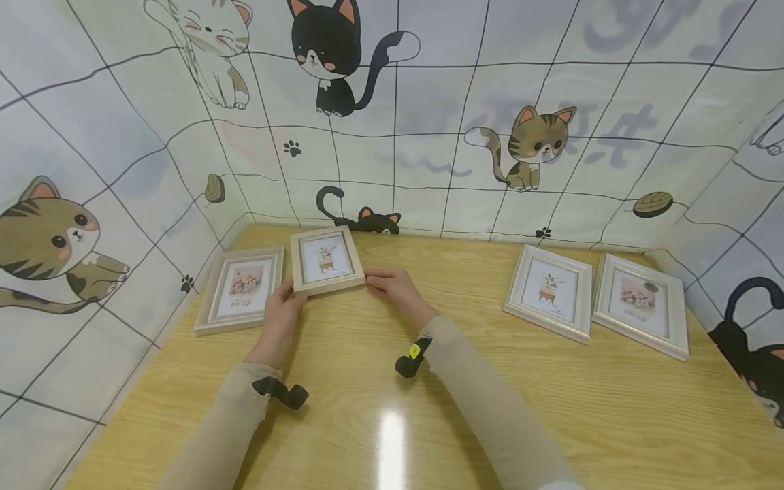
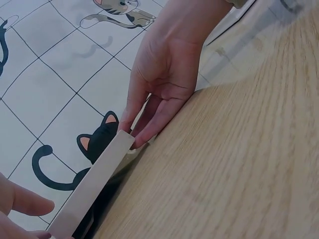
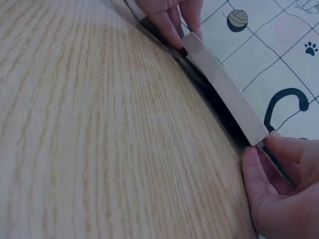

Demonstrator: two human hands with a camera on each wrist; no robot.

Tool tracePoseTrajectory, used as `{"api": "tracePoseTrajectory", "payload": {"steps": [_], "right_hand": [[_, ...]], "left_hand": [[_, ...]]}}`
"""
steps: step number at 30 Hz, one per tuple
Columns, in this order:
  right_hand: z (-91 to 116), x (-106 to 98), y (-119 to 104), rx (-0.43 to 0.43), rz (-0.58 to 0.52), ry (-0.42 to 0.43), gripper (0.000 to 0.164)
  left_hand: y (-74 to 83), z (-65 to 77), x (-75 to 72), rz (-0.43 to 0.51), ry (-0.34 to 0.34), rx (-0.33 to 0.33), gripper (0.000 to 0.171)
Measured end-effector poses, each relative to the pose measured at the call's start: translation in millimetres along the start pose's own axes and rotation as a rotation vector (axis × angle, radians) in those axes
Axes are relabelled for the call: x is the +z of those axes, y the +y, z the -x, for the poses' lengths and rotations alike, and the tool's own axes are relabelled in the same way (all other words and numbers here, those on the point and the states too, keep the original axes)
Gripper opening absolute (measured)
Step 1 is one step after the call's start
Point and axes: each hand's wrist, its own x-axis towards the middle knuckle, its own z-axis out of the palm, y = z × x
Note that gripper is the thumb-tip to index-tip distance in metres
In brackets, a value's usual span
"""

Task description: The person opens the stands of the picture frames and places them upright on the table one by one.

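Note:
Both hands hold a light wooden picture frame (image 1: 327, 260) with a plant print, one at each near corner. My left hand (image 1: 284, 314) pinches its near left corner; my right hand (image 1: 397, 291) pinches its near right corner between thumb and fingers. In the right wrist view, the frame's pale side edge (image 3: 227, 89) is raised over the table, with a dark gap under it. The left wrist view shows the same edge (image 2: 94, 181) between the left fingers and the right hand (image 2: 164, 74). Left of it, a frame with a pink flower print (image 1: 246, 289) lies close beside my left hand.
Two more picture frames lie at the right: one with a plant print (image 1: 551, 292), the other with a pink flower print (image 1: 640, 305). The wooden table (image 1: 367, 381) meets a cat-patterned backdrop (image 1: 429, 156) behind and at both sides.

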Motion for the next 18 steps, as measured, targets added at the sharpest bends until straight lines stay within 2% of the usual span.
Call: {"api": "tracePoseTrajectory", "payload": {"steps": [7, 18], "right_hand": [[-1.0, -0.2, 1.1, 0.005, -0.02, 0.052, 0.03], [1.2, -0.8, -0.7, -0.004, -0.016, 0.068, 0.03]], "left_hand": [[-1.2, -0.1, 0.4, 0.099, 0.01, 0.004, 0.058], [-3.5, -3.8, 4.2, 0.22, 0.02, 0.023, 0.063]]}}
